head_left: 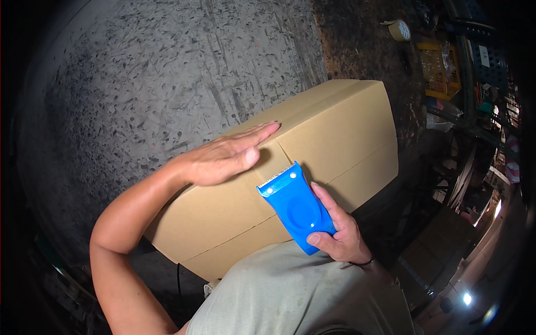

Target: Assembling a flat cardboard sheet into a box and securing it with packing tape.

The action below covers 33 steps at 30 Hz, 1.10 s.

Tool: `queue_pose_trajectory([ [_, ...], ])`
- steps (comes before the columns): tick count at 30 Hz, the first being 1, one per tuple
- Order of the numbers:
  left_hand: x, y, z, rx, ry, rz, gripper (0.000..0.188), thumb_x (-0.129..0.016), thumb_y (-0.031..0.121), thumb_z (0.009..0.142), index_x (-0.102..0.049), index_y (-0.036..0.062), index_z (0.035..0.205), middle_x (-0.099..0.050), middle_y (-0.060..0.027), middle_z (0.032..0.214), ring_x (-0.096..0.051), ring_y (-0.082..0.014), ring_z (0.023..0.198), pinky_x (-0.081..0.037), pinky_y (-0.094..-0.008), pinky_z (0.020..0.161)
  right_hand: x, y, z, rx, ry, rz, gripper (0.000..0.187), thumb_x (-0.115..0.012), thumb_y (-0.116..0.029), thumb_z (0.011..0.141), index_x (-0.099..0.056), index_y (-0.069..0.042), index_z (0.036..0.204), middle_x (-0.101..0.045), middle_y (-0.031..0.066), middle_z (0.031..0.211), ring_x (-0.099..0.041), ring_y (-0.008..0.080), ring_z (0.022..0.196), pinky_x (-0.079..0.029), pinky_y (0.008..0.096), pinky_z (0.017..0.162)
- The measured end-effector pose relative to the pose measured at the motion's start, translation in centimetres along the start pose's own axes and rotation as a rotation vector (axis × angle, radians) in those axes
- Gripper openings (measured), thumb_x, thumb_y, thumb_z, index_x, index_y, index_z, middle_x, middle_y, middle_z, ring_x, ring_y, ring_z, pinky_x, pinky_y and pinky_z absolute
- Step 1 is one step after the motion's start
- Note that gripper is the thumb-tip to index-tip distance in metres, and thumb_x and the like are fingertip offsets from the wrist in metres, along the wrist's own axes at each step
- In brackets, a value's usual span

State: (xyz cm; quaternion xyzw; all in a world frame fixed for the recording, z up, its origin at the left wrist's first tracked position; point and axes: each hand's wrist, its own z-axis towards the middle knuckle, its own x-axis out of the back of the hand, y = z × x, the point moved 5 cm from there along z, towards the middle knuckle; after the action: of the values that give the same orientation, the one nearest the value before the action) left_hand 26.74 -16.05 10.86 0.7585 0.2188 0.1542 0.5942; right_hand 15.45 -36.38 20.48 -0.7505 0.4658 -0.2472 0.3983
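A large brown cardboard box (352,134) lies in front of me, its near side against my grey shirt. My left hand (226,156) rests along the box's upper edge, fingers stretched out and the thumb apart. My right hand (340,231) grips a blue handheld tape dispenser (298,209), thumb on one side and fingers on the other. Its toothed metal edge points away from me, close to the seam in the middle of the box's side. Whether tape runs from the dispenser onto the seam is hard to see.
The box sits on a worn grey surface (167,78) with dark scuffs, beside a dark brown board (363,56). A tape roll (399,30) lies at the far right, near a yellow plastic crate (438,70). Cluttered shelving stands along the right edge.
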Motion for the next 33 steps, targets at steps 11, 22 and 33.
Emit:
queue_pose_trajectory([
  [11,-0.3,-0.5,-2.0,-0.089,-0.049,-0.018,0.097,-0.016,0.076,0.088,-0.018,-0.0003,0.149,-0.017,-0.0198,0.155,-0.012,-0.0331,0.145,-0.011,-0.0402,0.117,-0.1,0.2,-0.1,0.053,0.026,-0.024,0.08,-0.067,-0.025,0.088,-0.02,0.0,0.148,-0.048,0.0197,0.138,-0.054,0.0235,0.118,-0.042,0.0328,0.098],
  [22,0.3,0.2,-0.6,-0.197,0.104,-0.07,0.092,-0.027,0.074,0.088,-0.042,-0.0022,0.138,-0.039,-0.0223,0.145,-0.032,-0.037,0.138,-0.024,-0.0402,0.113,-0.1,-0.3,0.2,0.039,0.005,-0.039,0.08,-0.067,-0.026,0.088,-0.021,-0.001,0.148,-0.05,0.0191,0.135,-0.055,0.0235,0.117,-0.042,0.0329,0.098],
  [33,0.9,-0.1,-0.6,-0.219,0.204,-0.115,0.076,-0.033,0.061,0.094,-0.057,-0.0057,0.123,-0.056,-0.0238,0.128,-0.052,-0.0351,0.122,-0.039,-0.0409,0.103,-0.1,0.1,0.3,0.083,0.005,-0.03,0.081,-0.067,-0.028,0.088,-0.021,-0.001,0.149,-0.053,0.0196,0.132,-0.056,0.0238,0.115,-0.044,0.0334,0.096],
])
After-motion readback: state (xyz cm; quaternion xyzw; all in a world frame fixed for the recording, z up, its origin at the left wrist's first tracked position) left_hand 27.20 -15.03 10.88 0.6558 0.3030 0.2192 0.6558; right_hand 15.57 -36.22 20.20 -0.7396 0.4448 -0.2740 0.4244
